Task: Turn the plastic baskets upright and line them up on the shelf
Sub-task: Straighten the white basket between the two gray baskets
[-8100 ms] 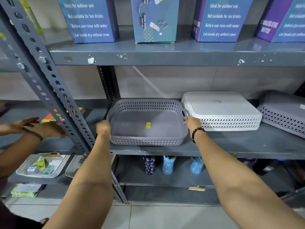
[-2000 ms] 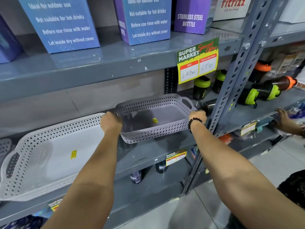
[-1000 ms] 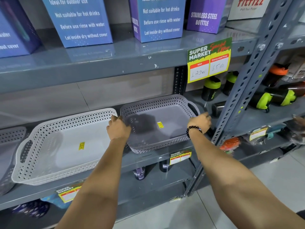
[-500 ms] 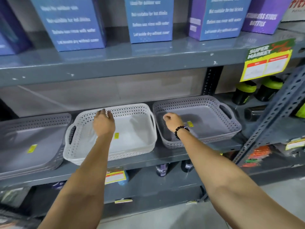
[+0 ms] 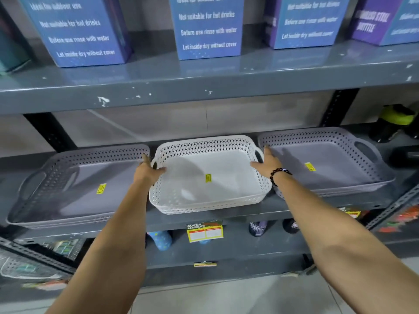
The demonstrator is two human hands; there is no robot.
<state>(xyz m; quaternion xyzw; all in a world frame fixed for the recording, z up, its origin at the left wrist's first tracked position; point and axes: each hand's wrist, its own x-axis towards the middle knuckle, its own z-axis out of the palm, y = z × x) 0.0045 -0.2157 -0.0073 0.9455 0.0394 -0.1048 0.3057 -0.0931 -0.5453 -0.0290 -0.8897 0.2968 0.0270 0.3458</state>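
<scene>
The shelf (image 5: 204,219) spans the whole view, its grey front edge running left to right under three upright baskets set in a row. The left basket (image 5: 74,189), grey, is the widest in view and its near left corner blurs toward the frame edge. The right basket (image 5: 328,164), also grey, sits just beside the white basket (image 5: 208,177) in the middle; half a second ago the white one lay left of centre and the view was turned further right, showing a price sign on the upper shelf that is now out of frame. Each basket carries a small yellow sticker on its floor; the print is too small to read.

Since that earlier frame both hands have moved onto the white basket. The left hand (image 5: 147,172) grips its left rim at the handle, thumb inside and fingers wrapped over the outer wall, which hides them. The right hand (image 5: 265,163) lies against the right handle with fingers spread and stretched far, the tips reaching the gap by the right basket; whether it truly clasps the handle I cannot tell. A bead bracelet (image 5: 280,174) circles the right wrist.

Blue boxes (image 5: 208,28) stand on the upper shelf, tops cut off. Bottles (image 5: 258,228) below the shelf are half hidden, and a price tag (image 5: 204,231) hangs blurred on its edge.
</scene>
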